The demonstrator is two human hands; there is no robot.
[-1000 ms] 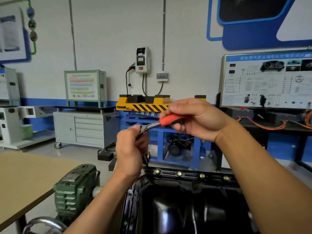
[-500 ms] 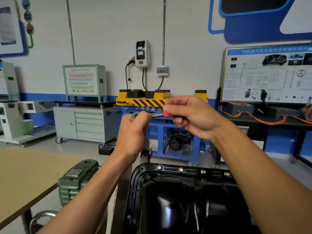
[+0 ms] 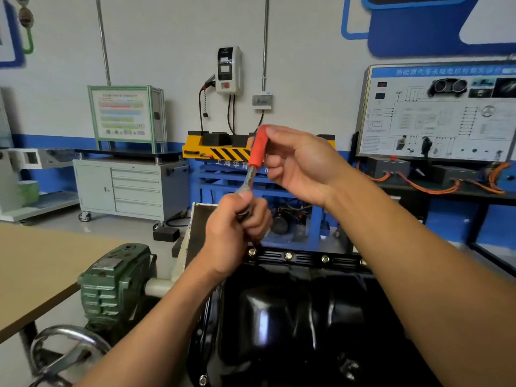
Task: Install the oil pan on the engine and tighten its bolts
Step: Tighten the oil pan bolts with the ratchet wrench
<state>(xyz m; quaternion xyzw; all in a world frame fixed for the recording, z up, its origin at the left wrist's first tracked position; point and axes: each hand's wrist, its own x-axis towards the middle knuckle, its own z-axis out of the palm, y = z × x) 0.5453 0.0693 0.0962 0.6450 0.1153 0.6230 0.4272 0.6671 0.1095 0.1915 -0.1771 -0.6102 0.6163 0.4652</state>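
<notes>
Black oil pan (image 3: 293, 317) fills lower ctr of frame. Tan table (image 3: 33, 269) at left edge; green gearbox (image 3: 111, 280) w/ steel handwheel (image 3: 64, 353) at lower left, just beside pan. Above pan's far rim, right hand (image 3: 301, 166), ctr-right, curls fingers round red handle of ratchet (image 3: 258, 149), standing near upright. Left hand (image 3: 234, 230), ctr, wraps a fist round its metal lower end. Bolts (image 3: 288, 256) sit in a row along far flange, just below left hand.
</notes>
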